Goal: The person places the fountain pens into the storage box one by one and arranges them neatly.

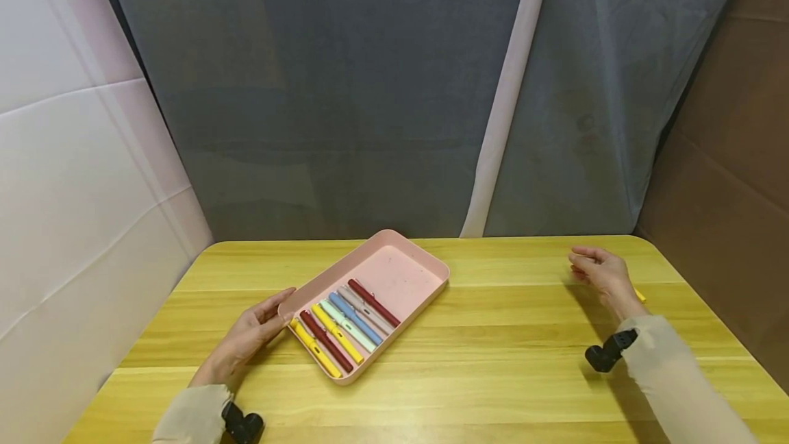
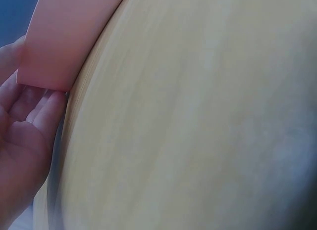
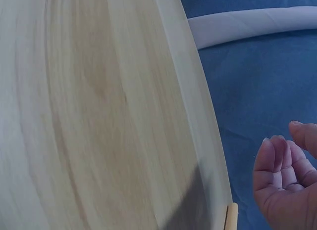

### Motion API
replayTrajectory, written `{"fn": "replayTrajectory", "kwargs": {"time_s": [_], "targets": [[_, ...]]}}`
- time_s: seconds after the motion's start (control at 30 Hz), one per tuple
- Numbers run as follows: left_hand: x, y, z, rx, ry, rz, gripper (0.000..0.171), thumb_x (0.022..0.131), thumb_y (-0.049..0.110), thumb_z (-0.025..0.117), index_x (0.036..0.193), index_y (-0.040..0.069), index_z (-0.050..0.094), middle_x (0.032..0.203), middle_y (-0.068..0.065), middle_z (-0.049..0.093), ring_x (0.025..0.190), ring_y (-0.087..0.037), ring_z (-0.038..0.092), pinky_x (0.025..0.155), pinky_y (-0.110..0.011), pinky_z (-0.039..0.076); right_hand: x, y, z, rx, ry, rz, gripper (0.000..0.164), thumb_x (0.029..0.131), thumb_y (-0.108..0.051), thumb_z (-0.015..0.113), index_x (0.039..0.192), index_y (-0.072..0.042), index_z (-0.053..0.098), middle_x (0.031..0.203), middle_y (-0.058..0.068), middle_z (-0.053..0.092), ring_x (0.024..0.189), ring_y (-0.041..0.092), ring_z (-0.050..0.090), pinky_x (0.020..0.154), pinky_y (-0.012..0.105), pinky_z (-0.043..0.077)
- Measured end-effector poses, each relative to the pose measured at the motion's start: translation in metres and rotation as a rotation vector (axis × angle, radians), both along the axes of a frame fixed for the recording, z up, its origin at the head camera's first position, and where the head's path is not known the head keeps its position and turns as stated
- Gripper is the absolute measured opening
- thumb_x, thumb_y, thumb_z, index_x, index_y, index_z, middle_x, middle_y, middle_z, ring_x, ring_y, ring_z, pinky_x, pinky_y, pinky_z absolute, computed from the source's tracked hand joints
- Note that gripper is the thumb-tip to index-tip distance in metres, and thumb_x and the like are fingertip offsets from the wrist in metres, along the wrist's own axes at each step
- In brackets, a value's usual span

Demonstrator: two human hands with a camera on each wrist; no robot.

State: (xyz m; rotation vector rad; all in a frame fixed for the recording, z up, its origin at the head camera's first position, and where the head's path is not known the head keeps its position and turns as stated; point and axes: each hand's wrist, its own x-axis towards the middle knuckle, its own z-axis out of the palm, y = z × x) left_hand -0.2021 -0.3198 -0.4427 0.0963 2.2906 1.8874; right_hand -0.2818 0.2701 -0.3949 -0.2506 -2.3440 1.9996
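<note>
A pink tray (image 1: 416, 260) lies at an angle on the table, holding several pens side by side in its nearer part. Among them are yellow (image 1: 316, 348), dark red (image 1: 374, 302), blue (image 1: 355, 318), pale green (image 1: 347, 325) and greyish-pink ones. My left hand (image 1: 249, 331) grips the tray's left corner; in the left wrist view the fingers meet the tray wall (image 2: 59, 42). On the right, my right hand (image 1: 604, 279) hovers over the table with loosely bent fingers and holds nothing. Close by its wrist, a yellow pen (image 1: 640, 295) is mostly hidden.
The yellowish wooden table (image 1: 493, 375) ends at a grey curtain (image 1: 370, 122) with a pale vertical strip (image 1: 505, 101). A white cloth (image 1: 80, 177) hangs on the left, a brown panel (image 1: 727, 156) on the right. Each wrist carries a black camera.
</note>
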Motion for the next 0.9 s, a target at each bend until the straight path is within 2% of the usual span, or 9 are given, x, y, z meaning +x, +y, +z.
{"fn": "replayTrajectory", "kwargs": {"time_s": [0.07,0.13,0.33,0.4,0.53,0.63,0.73,0.8,0.9], "targets": [[0.0,0.0,0.0,0.001,-0.014,0.009,0.065,0.095,0.019,0.056,0.149,0.001,0.023,0.149,-0.024,0.025,0.105,0.009,0.047,0.085,-0.012,0.043,0.0,0.003,0.0,0.017,-0.001,-0.003,0.03,0.092,-0.016,0.06,0.118,-0.001,0.055,0.074,-0.02,0.06,0.072,0.001,0.06,0.069,0.018,0.052],[0.0,0.0,-0.001,0.001,-0.017,0.012,0.065,0.095,0.019,0.056,0.149,0.001,0.023,0.149,-0.024,0.025,0.105,0.009,0.047,0.085,-0.012,0.043,0.0,0.006,0.0,0.018,0.003,-0.005,0.032,0.092,-0.016,0.06,0.119,0.001,0.054,0.074,-0.02,0.06,0.071,0.0,0.06,0.068,0.018,0.052],[0.0,-0.001,-0.001,0.006,-0.008,0.002,0.064,0.096,0.018,0.055,0.149,0.001,0.023,0.149,-0.025,0.024,0.105,0.01,0.047,0.085,-0.011,0.043,0.002,0.019,0.0,-0.062,0.012,-0.018,0.008,0.091,-0.013,0.061,0.097,-0.018,0.061,0.073,-0.018,0.062,0.067,0.0,0.06,0.065,0.018,0.053],[-0.001,-0.001,-0.001,0.008,-0.006,0.0,0.064,0.096,0.018,0.055,0.149,0.001,0.023,0.149,-0.025,0.024,0.106,0.01,0.047,0.085,-0.011,0.043,0.002,0.023,0.0,-0.074,0.009,-0.027,0.012,0.091,-0.011,0.061,0.09,-0.024,0.061,0.072,-0.018,0.061,0.067,0.0,0.06,0.065,0.017,0.052],[0.0,-0.001,-0.001,0.008,-0.006,-0.005,0.064,0.096,0.019,0.055,0.149,0.001,0.023,0.149,-0.025,0.023,0.106,0.01,0.047,0.085,-0.012,0.043,0.0,0.031,-0.002,-0.076,-0.001,-0.051,0.019,0.091,-0.01,0.06,0.084,-0.028,0.06,0.072,-0.018,0.06,0.067,0.001,0.06,0.064,0.017,0.052],[0.0,-0.001,-0.001,0.002,-0.003,-0.004,0.064,0.096,0.019,0.055,0.149,0.001,0.023,0.148,-0.025,0.025,0.106,0.009,0.047,0.085,-0.012,0.043,0.0,0.035,-0.002,-0.073,-0.005,-0.07,0.01,0.091,-0.008,0.06,0.098,-0.015,0.061,0.072,-0.018,0.06,0.066,0.001,0.06,0.064,0.017,0.052],[0.0,0.0,0.0,-0.005,0.001,0.005,0.064,0.096,0.018,0.055,0.148,0.0,0.024,0.147,-0.025,0.028,0.104,0.007,0.048,0.084,-0.012,0.044,0.0,0.04,-0.002,-0.068,-0.01,-0.084,0.017,0.091,-0.008,0.059,0.108,-0.006,0.056,0.071,-0.018,0.059,0.065,0.0,0.06,0.063,0.016,0.052],[0.0,0.0,0.001,-0.006,0.008,0.004,0.063,0.096,0.017,0.055,0.148,0.0,0.024,0.146,-0.026,0.03,0.104,0.007,0.049,0.083,-0.013,0.044,-0.001,0.044,-0.002,-0.068,-0.014,-0.093,0.016,0.091,-0.008,0.058,0.107,-0.007,0.056,0.07,-0.018,0.059,0.063,0.0,0.06,0.062,0.017,0.052],[0.0,0.0,0.001,-0.002,0.017,-0.005,0.063,0.096,0.016,0.055,0.148,-0.002,0.024,0.145,-0.027,0.031,0.103,0.007,0.049,0.083,-0.013,0.044,0.0,0.05,-0.002,-0.069,-0.018,-0.103,0.009,0.091,-0.008,0.058,0.098,-0.014,0.057,0.069,-0.017,0.059,0.063,0.0,0.06,0.061,0.017,0.053]]}}
